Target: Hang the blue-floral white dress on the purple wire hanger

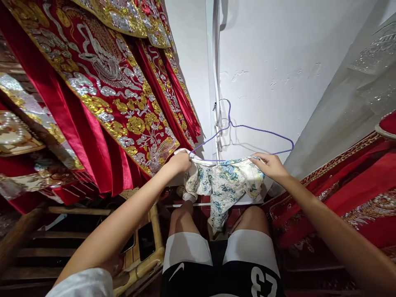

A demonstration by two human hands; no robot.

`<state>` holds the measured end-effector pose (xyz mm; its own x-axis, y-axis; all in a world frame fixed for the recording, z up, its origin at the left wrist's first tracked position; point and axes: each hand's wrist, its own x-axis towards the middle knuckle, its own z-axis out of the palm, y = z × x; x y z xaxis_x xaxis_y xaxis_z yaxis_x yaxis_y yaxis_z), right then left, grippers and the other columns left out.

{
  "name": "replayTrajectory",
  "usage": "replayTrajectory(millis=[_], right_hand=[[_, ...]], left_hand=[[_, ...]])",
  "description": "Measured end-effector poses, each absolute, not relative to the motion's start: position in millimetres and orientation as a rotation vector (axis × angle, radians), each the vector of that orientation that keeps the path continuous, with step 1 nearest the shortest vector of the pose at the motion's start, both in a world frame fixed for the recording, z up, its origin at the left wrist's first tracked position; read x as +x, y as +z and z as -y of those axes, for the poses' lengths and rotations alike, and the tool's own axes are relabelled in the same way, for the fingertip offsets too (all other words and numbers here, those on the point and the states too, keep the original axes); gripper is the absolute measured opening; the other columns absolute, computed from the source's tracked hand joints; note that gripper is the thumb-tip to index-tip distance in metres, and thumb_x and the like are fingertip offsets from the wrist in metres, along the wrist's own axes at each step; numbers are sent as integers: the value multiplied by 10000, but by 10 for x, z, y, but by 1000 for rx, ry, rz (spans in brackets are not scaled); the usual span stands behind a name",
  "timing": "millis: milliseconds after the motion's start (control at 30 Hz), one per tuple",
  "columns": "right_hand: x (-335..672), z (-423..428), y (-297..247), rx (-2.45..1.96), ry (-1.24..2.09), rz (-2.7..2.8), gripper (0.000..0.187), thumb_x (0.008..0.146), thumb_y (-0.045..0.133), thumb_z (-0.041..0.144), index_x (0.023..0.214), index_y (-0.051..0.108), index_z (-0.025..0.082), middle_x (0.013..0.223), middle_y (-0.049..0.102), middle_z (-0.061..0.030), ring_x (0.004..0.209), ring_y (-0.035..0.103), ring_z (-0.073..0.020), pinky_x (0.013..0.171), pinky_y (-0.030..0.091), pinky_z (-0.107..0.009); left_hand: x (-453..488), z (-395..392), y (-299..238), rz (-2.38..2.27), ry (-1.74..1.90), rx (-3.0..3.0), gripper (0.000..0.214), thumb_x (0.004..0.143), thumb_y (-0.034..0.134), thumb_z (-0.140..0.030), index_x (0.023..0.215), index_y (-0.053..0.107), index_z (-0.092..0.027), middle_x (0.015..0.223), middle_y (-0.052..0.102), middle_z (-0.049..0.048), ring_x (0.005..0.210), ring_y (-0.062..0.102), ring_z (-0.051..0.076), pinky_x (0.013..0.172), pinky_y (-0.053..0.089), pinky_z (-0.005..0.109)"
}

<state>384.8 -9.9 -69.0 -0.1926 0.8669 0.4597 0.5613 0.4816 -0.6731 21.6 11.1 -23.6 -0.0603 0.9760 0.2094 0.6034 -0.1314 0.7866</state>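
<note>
Left hand (pixel 183 161) and right hand (pixel 272 166) pinching floral garment (pixel 229 177) along lower edge of purple hanger (pixel 230 122); uneven pull possibly risking bent hanger, slipping garment.

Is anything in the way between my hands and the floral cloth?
Nothing visible: your left hand and right hand already grip the floral cloth near opposite ends of its top edge. The hanger runs along that edge without keeping either hand off.

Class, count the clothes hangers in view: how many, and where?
1: a purple hanger before the white wall, the floral garment at its lower bar. Others may be hidden behind the red embroidered clothing.
</note>
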Motion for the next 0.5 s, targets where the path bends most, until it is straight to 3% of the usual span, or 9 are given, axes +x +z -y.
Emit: replayTrajectory(millis=[67,133,167,233,300,400,500], right_hand=[[3800,103,-724,-1207,481,1859,296,893,602,441,914,789,212,977,793,-80,939,702,-291,741,510,-332],[3731,128,-747,-1209,548,1861,275,867,627,419,936,798,215,1007,789,-86,970,699,-299,797,515,-353],[3690,153,-751,-1193,604,1877,275,857,638,409,967,801,217,1030,783,-87,996,693,-300,832,513,-360],[3613,225,-739,-1155,736,1924,324,845,655,396,1086,786,223,992,771,-76,968,690,-279,855,511,-360],[3572,319,-704,-1141,824,1996,471,827,684,396,1270,714,235,843,730,-31,818,671,-230,796,514,-335],[3629,460,-626,-1199,671,2073,810,733,777,368,1495,518,277,761,660,29,618,559,-157,665,475,-279],[3816,534,-517,-1330,345,1951,953,691,749,236,1573,397,314,878,698,16,548,512,-125,571,427,-268]], left_hand=[[259,-98,-156,-1620,1140,1903,312,525,630,33,508,462,-230,906,720,141,1275,565,385,1212,270,462],[306,-58,-58,-1492,1221,2163,226,589,627,-19,607,510,-211,1248,677,171,1412,443,373,1254,175,461],[329,-36,-12,-1407,1239,2294,177,631,616,-52,656,529,-204,1323,641,169,1422,428,364,1253,176,466],[362,2,58,-1292,1202,2460,86,720,563,-118,736,550,-202,1240,666,157,1290,538,332,1179,316,459],[371,32,87,-1321,1142,2529,64,784,496,-169,769,541,-211,977,684,110,987,627,278,961,466,397],[343,54,73,-1482,1156,2564,122,818,440,-223,697,457,-223,704,549,27,663,502,199,682,404,308],[308,29,59,-1434,1211,2527,190,802,438,-242,623,379,-221,598,416,-16,582,398,157,599,302,287]])
